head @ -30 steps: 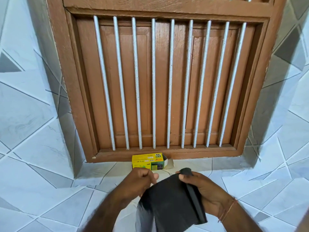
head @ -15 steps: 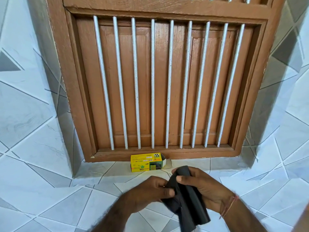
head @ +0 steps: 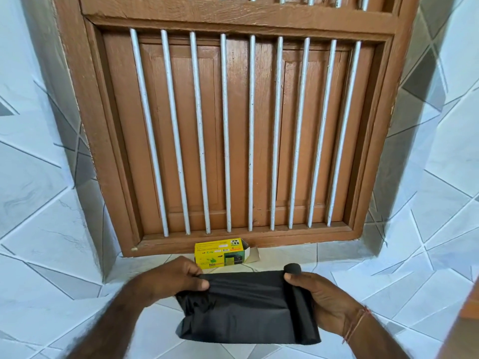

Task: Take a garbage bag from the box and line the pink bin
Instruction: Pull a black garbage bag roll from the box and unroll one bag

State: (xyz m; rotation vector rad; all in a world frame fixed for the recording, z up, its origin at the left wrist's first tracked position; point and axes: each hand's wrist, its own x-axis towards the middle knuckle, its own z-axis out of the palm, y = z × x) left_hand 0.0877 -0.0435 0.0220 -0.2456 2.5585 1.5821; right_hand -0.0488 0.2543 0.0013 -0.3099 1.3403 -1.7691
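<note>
A black garbage bag roll (head: 298,304) is in my right hand (head: 321,301), which grips it upright. A flat sheet of black garbage bag (head: 243,307) stretches from the roll to my left hand (head: 178,278), which pinches its top left corner. The yellow and green bag box (head: 220,253) lies on the tiled ledge just beyond my hands, with its right end flap open. The pink bin is not in view.
A brown wooden window frame (head: 241,19) with white vertical bars (head: 225,130) fills the wall behind the box. White and grey tiles (head: 41,229) cover the ledge and the side walls. A brown edge (head: 470,304) shows at the far right.
My hands have moved apart, the left one to the left, and the black bag has been drawn out flat from the roll. The box has stayed where it was.
</note>
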